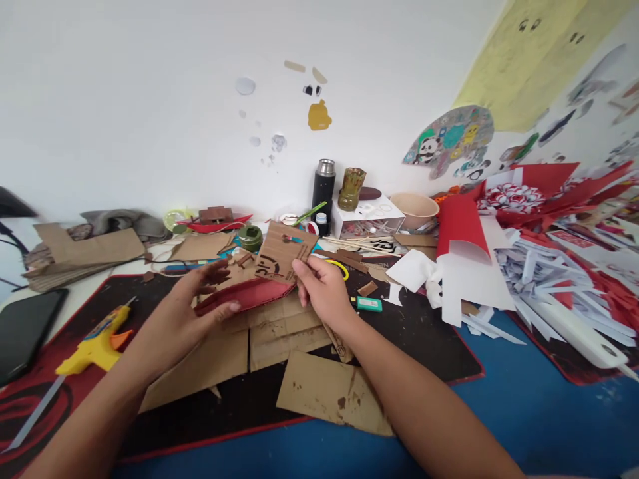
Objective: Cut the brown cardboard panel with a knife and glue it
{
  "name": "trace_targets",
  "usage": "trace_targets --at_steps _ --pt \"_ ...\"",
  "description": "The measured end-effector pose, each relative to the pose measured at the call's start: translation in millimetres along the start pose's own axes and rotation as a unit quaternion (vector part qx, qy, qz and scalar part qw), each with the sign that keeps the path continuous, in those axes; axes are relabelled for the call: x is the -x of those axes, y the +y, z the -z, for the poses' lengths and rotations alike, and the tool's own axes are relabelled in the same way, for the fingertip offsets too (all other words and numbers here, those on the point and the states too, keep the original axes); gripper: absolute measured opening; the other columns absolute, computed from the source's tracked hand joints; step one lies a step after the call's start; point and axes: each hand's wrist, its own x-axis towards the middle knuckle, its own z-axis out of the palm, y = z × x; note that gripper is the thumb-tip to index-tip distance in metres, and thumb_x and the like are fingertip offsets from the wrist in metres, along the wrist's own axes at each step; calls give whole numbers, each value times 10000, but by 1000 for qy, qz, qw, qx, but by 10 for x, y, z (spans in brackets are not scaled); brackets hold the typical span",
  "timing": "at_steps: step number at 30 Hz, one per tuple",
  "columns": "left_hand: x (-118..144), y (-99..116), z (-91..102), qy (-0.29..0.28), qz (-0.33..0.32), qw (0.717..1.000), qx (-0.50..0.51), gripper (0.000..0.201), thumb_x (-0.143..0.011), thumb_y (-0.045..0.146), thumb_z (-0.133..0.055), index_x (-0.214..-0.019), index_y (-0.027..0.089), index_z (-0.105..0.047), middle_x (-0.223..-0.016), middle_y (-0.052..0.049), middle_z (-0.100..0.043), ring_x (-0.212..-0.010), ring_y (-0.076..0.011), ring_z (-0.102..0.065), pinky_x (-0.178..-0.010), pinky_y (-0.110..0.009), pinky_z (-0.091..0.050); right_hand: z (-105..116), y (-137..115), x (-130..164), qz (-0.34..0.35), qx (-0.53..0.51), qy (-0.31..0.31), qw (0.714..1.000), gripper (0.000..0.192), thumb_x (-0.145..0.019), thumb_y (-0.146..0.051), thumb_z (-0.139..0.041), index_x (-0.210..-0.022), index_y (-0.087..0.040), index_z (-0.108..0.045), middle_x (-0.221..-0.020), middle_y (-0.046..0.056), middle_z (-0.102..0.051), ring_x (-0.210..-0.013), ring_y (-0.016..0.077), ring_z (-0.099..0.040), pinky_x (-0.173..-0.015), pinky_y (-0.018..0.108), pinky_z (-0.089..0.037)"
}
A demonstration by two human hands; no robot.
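My right hand pinches the lower right edge of a brown cardboard piece with black print, tilted up above the mat. A long red cardboard piece, pointed at its right end, lies just below it. Around the left end of that red piece is my left hand, its fingers apart and curved, thumb lying at the near edge. Whether the left thumb presses on it I cannot tell. Beneath both hands are flat cardboard sheets. A stained cardboard sheet lies nearer to me.
A yellow glue gun and a black phone lie at left. Behind stand a black flask, a green jar and a small red boat. Paper strips and red paper crowd the right.
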Motion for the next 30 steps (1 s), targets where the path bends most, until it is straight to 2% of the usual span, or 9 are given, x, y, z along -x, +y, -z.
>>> trace_targets --at_steps 2,6,11,16,21,23,25,27,30 --pt "-26 -167 -15 -25 -46 995 -89 973 -823 836 -785 -1616 307 -589 -1549 -150 -716 -1431 -413 -673 -1224 -644 -540 13 -8 -35 -12 -43 10 999 526 -988 -696 -708 -751 -281 -489 -502 -102 -487 -399 116 -500 -451 257 -368" --pt "-31 -442 -55 -48 -76 973 -213 1106 -801 855 -772 -1704 279 -499 -1609 -180 -675 -1532 -474 -583 -1241 -640 -516 17 -8 -59 -22 -63 10 998 547 -959 -701 -745 -742 -279 -473 -494 -117 -450 -381 107 -508 -434 242 -358" --pt "-49 -558 -45 -76 -63 965 -241 959 -870 793 -744 -1634 233 -595 -1561 -188 -726 -1452 -457 -661 -1183 -594 -564 2 -14 -38 -25 -49 0 998 555 -967 -700 -733 -731 -282 -453 -483 -114 -449 -382 104 -502 -440 240 -365" --pt "-109 -561 -48 -81 -112 961 -241 795 -907 729 -733 -1530 237 -698 -1509 -156 -772 -1458 -427 -648 -1228 -597 -530 -1 -31 -29 -27 -46 -8 999 543 -973 -712 -722 -749 -275 -492 -482 -109 -469 -391 106 -502 -457 243 -366" --pt "-128 -389 -34 -27 -178 953 -245 794 -925 761 -711 -1549 271 -680 -1536 -145 -750 -1457 -431 -626 -1247 -627 -489 -4 -26 -26 -28 -40 -14 999 552 -973 -724 -722 -742 -279 -489 -486 -101 -493 -399 113 -505 -464 250 -383" --pt "-91 -238 -21 33 -191 951 -241 659 -974 739 -666 -1460 297 -723 -1398 -121 -801 -1341 -417 -682 -1199 -627 -519 -11 -17 -15 -20 -31 -11 999 558 -982 -727 -714 -736 -282 -485 -487 -94 -505 -406 119 -510 -466 255 -387" --pt "-26 -77 -26 76 -186 955 -217 443 -1033 674 -629 -1235 308 -772 -1174 -80 -832 -1170 -368 -746 -1105 -564 -583 -24 -13 12 -6 -14 -2 1000 549 -1004 -716 -698 -737 -283 -492 -489 -89 -512 -415 124 -511 -466 259 -386" --pt "51 62 -62 83 -182 966 -165 366 -1044 645 -637 -1106 306 -761 -1042 -52 -825 -939 -292 -775 -904 -453 -651 -44 -20 54 14 13 3 1000 527 -1041 -683 -669 -738 -282 -509 -486 -88 -506 -422 130 -509 -474 265 -390" --pt "141 183 -164 30 -159 981 -102 478 -1024 654 -689 -1362 319 -730 -1225 -51 -857 -924 -258 -820 -864 -414 -689 -78 -43 127 79 79 -2 994 447 -1084 -593 -643 -772 -273 -631 -604 -32 -664 -568 173 -658 -589 289 -507"
